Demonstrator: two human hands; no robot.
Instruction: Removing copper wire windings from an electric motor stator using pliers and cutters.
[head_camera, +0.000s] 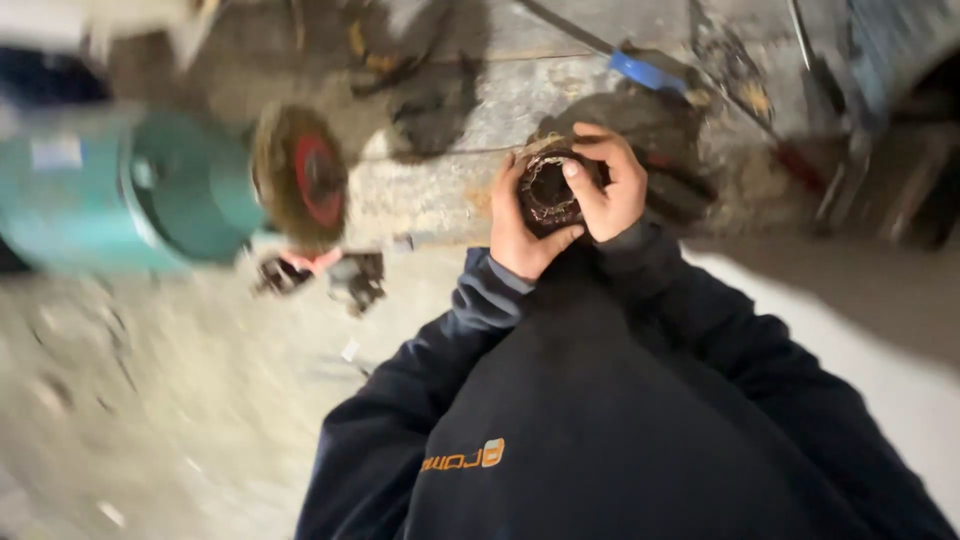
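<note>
Both of my hands hold a dark round metal part with coppery windings around a hollow centre (545, 190), close in front of my chest. My left hand (518, 222) cups it from the left and below. My right hand (610, 180) grips it from the right, with the thumb pressed at the rim of the hole. My dark sleeves and dark top fill the lower middle of the view.
A teal bench grinder (130, 195) with a round wire brush wheel and red hub (305, 175) stands at the left. Small dark parts (355, 278) lie on the dusty floor below it. Cluttered tools, a blue-handled piece (640, 70) and rods lie on the worn surface beyond.
</note>
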